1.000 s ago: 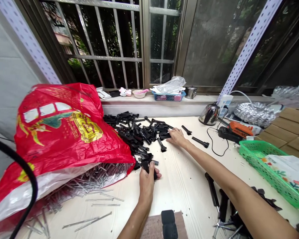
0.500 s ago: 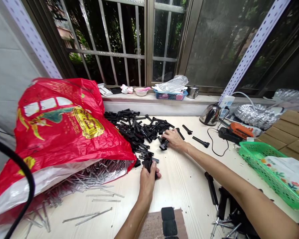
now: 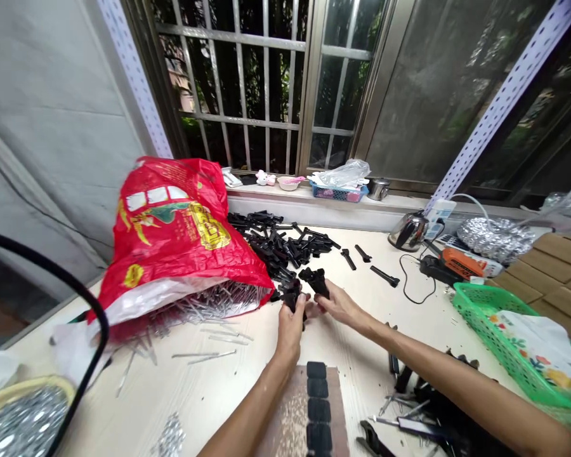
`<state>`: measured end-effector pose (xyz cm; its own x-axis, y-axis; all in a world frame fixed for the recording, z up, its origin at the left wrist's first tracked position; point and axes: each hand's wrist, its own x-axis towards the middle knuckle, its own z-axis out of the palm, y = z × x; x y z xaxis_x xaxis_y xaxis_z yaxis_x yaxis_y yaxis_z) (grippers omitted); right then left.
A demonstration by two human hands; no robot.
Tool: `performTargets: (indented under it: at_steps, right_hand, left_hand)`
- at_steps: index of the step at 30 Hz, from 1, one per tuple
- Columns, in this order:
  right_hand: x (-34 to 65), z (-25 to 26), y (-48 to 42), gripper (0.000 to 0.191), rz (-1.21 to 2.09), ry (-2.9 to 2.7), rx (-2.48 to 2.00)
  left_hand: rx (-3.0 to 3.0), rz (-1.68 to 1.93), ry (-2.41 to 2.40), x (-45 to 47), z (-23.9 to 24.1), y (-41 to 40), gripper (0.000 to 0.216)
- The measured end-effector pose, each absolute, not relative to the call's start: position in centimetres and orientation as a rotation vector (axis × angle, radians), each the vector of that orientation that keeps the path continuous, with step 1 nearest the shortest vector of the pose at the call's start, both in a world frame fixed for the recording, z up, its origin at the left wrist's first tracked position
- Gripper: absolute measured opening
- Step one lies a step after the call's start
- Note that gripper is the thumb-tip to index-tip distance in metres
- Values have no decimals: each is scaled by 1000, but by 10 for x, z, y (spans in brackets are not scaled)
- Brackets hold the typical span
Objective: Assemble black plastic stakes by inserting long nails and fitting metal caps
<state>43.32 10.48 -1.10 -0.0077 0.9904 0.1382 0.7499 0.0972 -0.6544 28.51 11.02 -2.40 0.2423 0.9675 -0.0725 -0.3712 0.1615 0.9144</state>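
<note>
Nearest, just right of the red bag (image 3: 181, 235), the left hand (image 3: 291, 325) clamps a black plastic piece (image 3: 292, 296) and the right hand (image 3: 341, 306) grips a second black piece (image 3: 316, 280) close beside it, over the tabletop (image 3: 209, 387); farther back, beside the bag, lies a pile of black parts (image 3: 278, 241).

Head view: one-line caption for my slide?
Left hand and right hand each hold black plastic parts by the pile, near a red bag spilling metal pins.

Daylight is coming through a barred window (image 3: 266, 95) standing well beyond the left hand (image 3: 291, 320); a grey wall (image 3: 52, 95) is rising far to its left, and a pale wooden table (image 3: 209, 381) is lying beneath it.
</note>
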Motion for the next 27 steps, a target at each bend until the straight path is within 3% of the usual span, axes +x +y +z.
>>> performTargets:
  at_steps: [2, 7, 13, 17, 22, 27]
  right_hand:
    - [403, -7, 86, 23, 638, -1634, -1567]
    - [348, 9, 51, 26, 473, -1750, -1524]
    - [297, 9, -6, 51, 475, -2176, -1457]
    - [269, 8, -8, 31, 658, -2327, -1234]
    - [233, 1, 34, 24, 176, -2381, -1693]
    - [209, -14, 46, 25, 77, -2391, -1727]
  left_hand:
    - [916, 1151, 736, 282, -11, 94, 48]
    - [905, 1199, 725, 250, 14, 56, 52]
    - [612, 1213, 832, 174, 11, 18, 44]
    - [566, 1353, 1040, 113, 2, -6, 51]
    - [591, 1375, 1054, 57, 3, -36, 52]
    - [647, 1454, 1019, 32, 7, -59, 43]
